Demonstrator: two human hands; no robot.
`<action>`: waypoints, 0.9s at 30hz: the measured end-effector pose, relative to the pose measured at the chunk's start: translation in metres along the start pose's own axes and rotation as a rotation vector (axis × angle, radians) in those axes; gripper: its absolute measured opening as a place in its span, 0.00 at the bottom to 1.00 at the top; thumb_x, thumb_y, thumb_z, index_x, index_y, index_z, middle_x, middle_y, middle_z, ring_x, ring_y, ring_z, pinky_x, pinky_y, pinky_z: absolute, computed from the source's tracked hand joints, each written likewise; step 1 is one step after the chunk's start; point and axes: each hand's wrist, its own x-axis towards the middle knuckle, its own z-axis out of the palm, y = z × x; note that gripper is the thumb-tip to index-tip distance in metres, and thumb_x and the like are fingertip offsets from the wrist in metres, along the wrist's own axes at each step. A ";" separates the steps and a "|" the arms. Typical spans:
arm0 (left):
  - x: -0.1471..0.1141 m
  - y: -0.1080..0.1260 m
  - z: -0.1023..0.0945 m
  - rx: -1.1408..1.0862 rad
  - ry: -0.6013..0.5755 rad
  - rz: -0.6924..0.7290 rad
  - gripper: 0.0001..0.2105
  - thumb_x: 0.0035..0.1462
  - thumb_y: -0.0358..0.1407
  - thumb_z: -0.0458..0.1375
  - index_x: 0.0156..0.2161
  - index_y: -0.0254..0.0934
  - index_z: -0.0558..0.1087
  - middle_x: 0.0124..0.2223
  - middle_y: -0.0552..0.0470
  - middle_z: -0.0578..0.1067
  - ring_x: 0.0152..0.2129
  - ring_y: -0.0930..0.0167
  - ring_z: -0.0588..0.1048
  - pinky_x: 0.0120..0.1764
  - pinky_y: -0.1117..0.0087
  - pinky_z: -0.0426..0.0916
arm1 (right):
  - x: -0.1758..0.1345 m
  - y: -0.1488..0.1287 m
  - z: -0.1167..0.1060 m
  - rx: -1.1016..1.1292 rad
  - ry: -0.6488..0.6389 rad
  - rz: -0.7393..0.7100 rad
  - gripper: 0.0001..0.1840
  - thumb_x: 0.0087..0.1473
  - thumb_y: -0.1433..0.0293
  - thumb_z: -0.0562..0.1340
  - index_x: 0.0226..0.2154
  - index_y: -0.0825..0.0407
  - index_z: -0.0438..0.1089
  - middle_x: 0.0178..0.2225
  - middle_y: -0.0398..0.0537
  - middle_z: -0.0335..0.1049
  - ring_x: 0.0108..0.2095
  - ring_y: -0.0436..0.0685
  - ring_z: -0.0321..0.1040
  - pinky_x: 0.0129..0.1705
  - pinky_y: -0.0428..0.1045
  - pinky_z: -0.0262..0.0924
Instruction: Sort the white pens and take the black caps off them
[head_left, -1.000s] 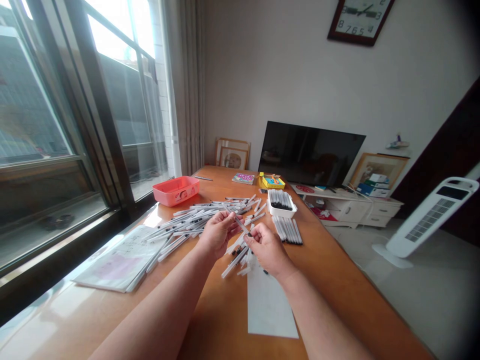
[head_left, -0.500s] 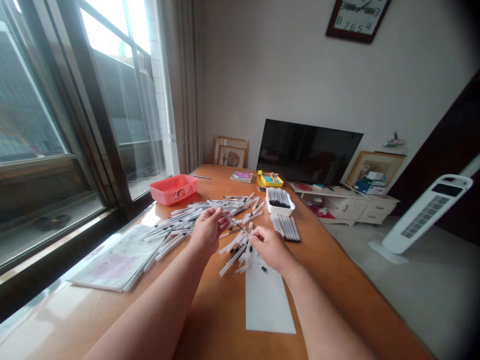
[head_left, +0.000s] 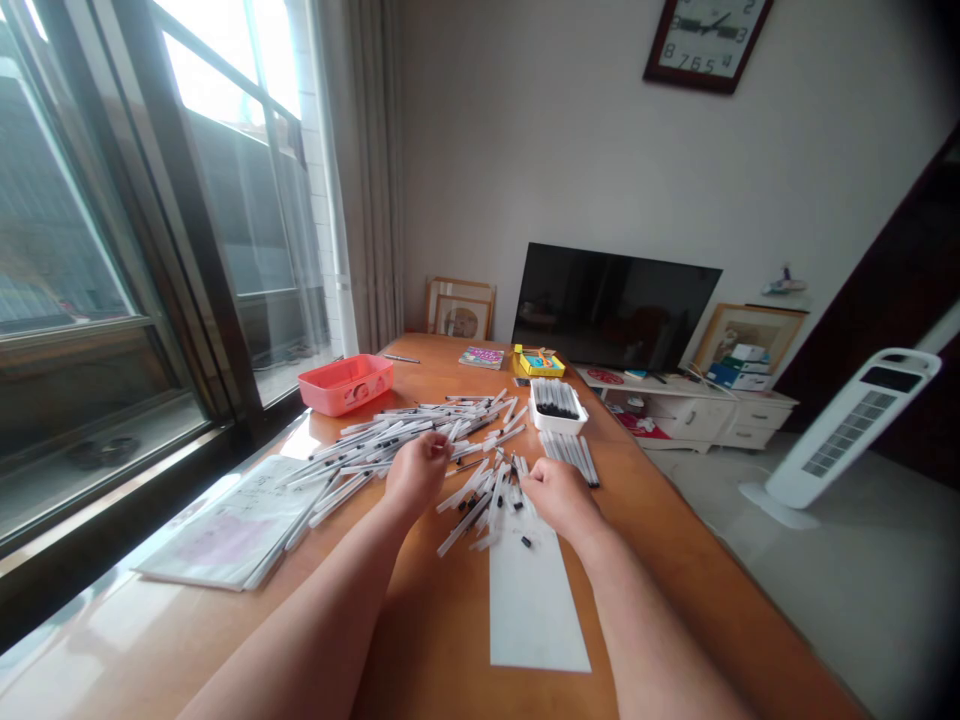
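Progress: the work on the pens appears partly done. The white box (head_left: 559,425) holds a neat layer of pens, dark ends towards the person, and a tidy row of pens (head_left: 568,458) lies just in front of it. Most of what is left appears to be the large loose pile (head_left: 386,442) at the left, lying at mixed angles. A smaller heap of tubes (head_left: 472,510) lies between the hands, partly over the white sheet (head_left: 536,620); a black cap (head_left: 526,541) rests on that sheet. The red box (head_left: 345,386) stands beyond the pile.

Grip: the left hand (head_left: 415,474) is raised at the near edge of the large pile, fingers curled in with a narrow gap. The right hand (head_left: 562,492) is beside the small heap, thumb and forefinger drawn close together. Whether either is fully closed, or holds a pen or part, cannot be told: the fingertips are too small and blurred.
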 end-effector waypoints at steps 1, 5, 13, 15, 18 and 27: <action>-0.002 0.000 0.002 0.118 -0.029 0.036 0.07 0.49 0.40 0.66 0.29 0.41 0.76 0.25 0.52 0.75 0.24 0.69 0.69 0.30 0.71 0.57 | 0.000 0.000 0.001 -0.001 0.002 0.012 0.12 0.47 0.69 0.62 0.16 0.49 0.63 0.17 0.42 0.65 0.22 0.52 0.59 0.24 0.47 0.43; -0.006 0.001 0.002 0.508 -0.092 0.146 0.09 0.57 0.39 0.58 0.26 0.42 0.74 0.26 0.50 0.75 0.25 0.67 0.70 0.32 0.69 0.56 | 0.000 0.003 0.006 0.095 -0.064 0.051 0.13 0.49 0.64 0.64 0.19 0.50 0.65 0.17 0.41 0.65 0.20 0.51 0.60 0.23 0.46 0.45; -0.004 -0.001 -0.007 0.821 -0.059 0.171 0.08 0.57 0.34 0.56 0.27 0.41 0.74 0.37 0.44 0.76 0.33 0.62 0.72 0.35 0.68 0.60 | 0.001 0.003 0.013 0.336 -0.183 0.191 0.15 0.54 0.58 0.63 0.25 0.51 0.67 0.17 0.39 0.66 0.16 0.51 0.65 0.19 0.44 0.50; -0.004 0.000 -0.008 0.885 -0.070 0.155 0.09 0.57 0.34 0.55 0.26 0.41 0.73 0.37 0.44 0.75 0.34 0.61 0.72 0.36 0.66 0.61 | 0.001 0.004 0.013 0.332 -0.167 0.191 0.14 0.56 0.59 0.61 0.24 0.51 0.66 0.17 0.40 0.67 0.17 0.51 0.66 0.20 0.44 0.51; -0.003 0.000 -0.010 0.871 -0.040 0.152 0.10 0.54 0.33 0.57 0.22 0.40 0.71 0.36 0.43 0.74 0.36 0.59 0.72 0.37 0.65 0.61 | 0.002 0.006 0.013 0.290 -0.132 0.160 0.13 0.56 0.62 0.60 0.24 0.50 0.66 0.16 0.40 0.67 0.18 0.51 0.66 0.22 0.44 0.52; -0.003 0.002 -0.015 0.668 -0.052 0.095 0.14 0.46 0.29 0.60 0.15 0.41 0.62 0.20 0.48 0.66 0.27 0.60 0.71 0.36 0.63 0.59 | 0.002 0.011 0.025 0.187 -0.069 0.071 0.12 0.55 0.64 0.59 0.24 0.51 0.68 0.16 0.40 0.67 0.19 0.50 0.63 0.24 0.44 0.50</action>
